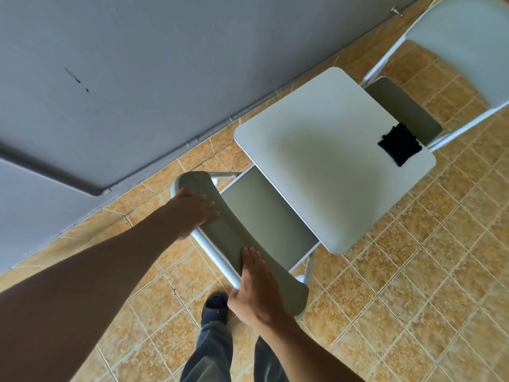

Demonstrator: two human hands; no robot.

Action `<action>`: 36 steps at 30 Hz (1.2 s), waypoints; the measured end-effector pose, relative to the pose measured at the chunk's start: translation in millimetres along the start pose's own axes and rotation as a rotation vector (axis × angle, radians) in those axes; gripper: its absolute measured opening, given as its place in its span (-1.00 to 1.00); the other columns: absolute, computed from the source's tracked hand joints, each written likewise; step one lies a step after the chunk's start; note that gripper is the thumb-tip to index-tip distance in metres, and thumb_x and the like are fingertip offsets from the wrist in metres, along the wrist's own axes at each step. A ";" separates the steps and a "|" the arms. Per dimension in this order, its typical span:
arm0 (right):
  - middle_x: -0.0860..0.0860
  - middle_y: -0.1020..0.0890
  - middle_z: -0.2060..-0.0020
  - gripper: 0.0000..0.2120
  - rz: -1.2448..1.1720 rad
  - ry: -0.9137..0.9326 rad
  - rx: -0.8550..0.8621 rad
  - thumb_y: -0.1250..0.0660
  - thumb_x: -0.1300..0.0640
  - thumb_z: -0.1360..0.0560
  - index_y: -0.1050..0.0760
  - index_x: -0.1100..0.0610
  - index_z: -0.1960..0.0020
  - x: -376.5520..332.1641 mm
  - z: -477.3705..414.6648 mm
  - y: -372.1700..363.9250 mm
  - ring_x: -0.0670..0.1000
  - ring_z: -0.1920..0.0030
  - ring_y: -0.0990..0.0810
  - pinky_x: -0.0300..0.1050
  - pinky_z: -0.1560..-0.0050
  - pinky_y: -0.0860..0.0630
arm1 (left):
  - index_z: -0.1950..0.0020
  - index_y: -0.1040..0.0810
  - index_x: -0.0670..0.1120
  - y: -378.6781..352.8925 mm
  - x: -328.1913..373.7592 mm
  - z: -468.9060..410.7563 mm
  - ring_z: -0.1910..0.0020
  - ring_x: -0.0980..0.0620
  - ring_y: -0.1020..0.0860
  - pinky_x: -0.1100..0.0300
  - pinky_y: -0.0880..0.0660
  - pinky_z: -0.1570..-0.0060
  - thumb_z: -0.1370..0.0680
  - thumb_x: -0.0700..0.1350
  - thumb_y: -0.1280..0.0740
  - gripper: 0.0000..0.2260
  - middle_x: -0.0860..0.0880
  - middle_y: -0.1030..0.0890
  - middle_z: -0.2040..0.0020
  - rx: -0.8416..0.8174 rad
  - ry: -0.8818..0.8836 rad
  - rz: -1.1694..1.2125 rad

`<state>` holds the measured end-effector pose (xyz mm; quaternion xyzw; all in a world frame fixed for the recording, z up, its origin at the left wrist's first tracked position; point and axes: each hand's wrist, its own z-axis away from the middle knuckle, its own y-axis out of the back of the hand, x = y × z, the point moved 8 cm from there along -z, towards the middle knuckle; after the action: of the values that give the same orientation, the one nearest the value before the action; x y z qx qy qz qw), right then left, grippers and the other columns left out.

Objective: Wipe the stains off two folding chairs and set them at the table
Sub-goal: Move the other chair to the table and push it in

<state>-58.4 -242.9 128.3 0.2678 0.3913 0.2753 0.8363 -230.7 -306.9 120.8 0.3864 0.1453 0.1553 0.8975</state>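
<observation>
A white square table (316,150) stands on the tiled floor. A black cloth (400,144) lies near its right corner. A grey folding chair (264,216) is pushed in at the table's near side, its seat partly under the top. My left hand (192,210) grips the left end of its backrest. My right hand (256,290) grips the right end of the backrest. A second folding chair (468,51) stands at the far side of the table, its seat tucked under the tabletop.
A grey wall (124,78) with a conduit along its base runs close on the left. Orange floor tiles (413,299) spread to the right. My foot in a dark slipper (216,306) is just behind the near chair.
</observation>
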 end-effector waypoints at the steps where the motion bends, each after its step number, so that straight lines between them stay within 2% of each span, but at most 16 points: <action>1: 0.02 -0.05 -0.60 -0.18 0.002 0.001 0.009 -0.32 0.13 -0.50 0.07 0.12 -0.61 1.0 3.9 -0.1 0.01 -0.59 -0.01 -0.21 -0.50 0.08 | -0.55 -0.09 0.14 -1.9 3.4 0.0 -0.54 0.02 -0.09 0.04 -0.08 -0.39 -0.58 -0.21 -0.28 -0.37 0.09 -0.09 -0.57 -0.006 -0.008 -0.009; 6: 0.03 -0.10 -0.59 -0.22 0.011 -0.014 0.065 -0.32 0.10 -0.53 0.04 0.11 -0.60 -1.8 6.7 1.1 0.02 -0.58 -0.06 -0.14 -0.56 -0.05 | -0.54 -0.09 0.17 0.0 -0.9 -3.9 -0.54 0.03 -0.06 0.01 -0.08 -0.37 -0.55 -0.20 -0.31 -0.34 0.11 -0.07 -0.57 -0.031 -0.047 -0.028; 13: 0.03 -0.07 -0.59 -0.16 -0.035 0.011 0.051 -0.37 0.18 -0.50 0.08 0.12 -0.61 -11.8 -12.1 5.7 0.03 -0.59 -0.02 -0.17 -0.54 0.04 | -0.55 -0.09 0.14 7.8 -13.7 -11.4 -0.54 -0.02 -0.05 -0.04 -0.07 -0.42 -0.55 -0.19 -0.33 -0.33 0.07 -0.07 -0.58 -0.025 -0.014 -0.049; 19: 0.00 -0.03 -0.60 -0.20 0.008 0.001 0.048 -0.30 0.13 -0.54 0.12 0.09 -0.60 -0.2 0.6 0.5 0.00 -0.59 0.01 -0.19 -0.55 0.08 | -0.56 -0.08 0.11 1.2 3.5 -5.8 -0.54 -0.03 -0.07 -0.03 -0.12 -0.39 -0.58 -0.18 -0.28 -0.37 0.05 -0.07 -0.58 -0.006 -0.046 -0.048; 26: 0.02 -0.06 -0.60 -0.17 -0.032 0.003 0.083 -0.36 0.15 -0.52 0.09 0.12 -0.61 -16.1 -21.5 8.4 0.03 -0.59 -0.02 -0.19 -0.52 0.09 | -0.53 -0.11 0.18 10.2 -25.8 -24.0 -0.53 0.00 -0.10 -0.01 -0.11 -0.40 -0.58 -0.15 -0.30 -0.39 0.09 -0.11 -0.57 0.022 -0.022 -0.059; 30: 0.01 -0.04 -0.60 -0.17 -0.013 -0.003 0.066 -0.33 0.12 -0.53 0.12 0.10 -0.61 -9.7 -14.5 1.3 0.00 -0.59 0.01 -0.21 -0.54 0.08 | -0.55 -0.09 0.14 6.6 -15.6 -18.7 -0.54 -0.02 -0.08 -0.02 -0.10 -0.41 -0.57 -0.16 -0.31 -0.36 0.07 -0.09 -0.58 -0.002 -0.036 -0.069; 36: -0.02 -0.04 -0.60 -0.17 0.016 -0.001 0.045 -0.32 0.09 -0.53 0.12 0.08 -0.61 -8.0 -15.8 -0.1 -0.03 -0.59 0.00 -0.29 -0.46 0.16 | -0.54 -0.11 0.14 6.0 -15.0 -18.1 -0.54 -0.01 -0.10 0.00 -0.09 -0.40 -0.58 -0.14 -0.30 -0.39 0.08 -0.10 -0.57 0.004 -0.002 -0.057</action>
<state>-75.3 -244.6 123.6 0.2897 0.3949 0.2728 0.8281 -252.3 -297.0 115.4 0.3840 0.1559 0.1291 0.9009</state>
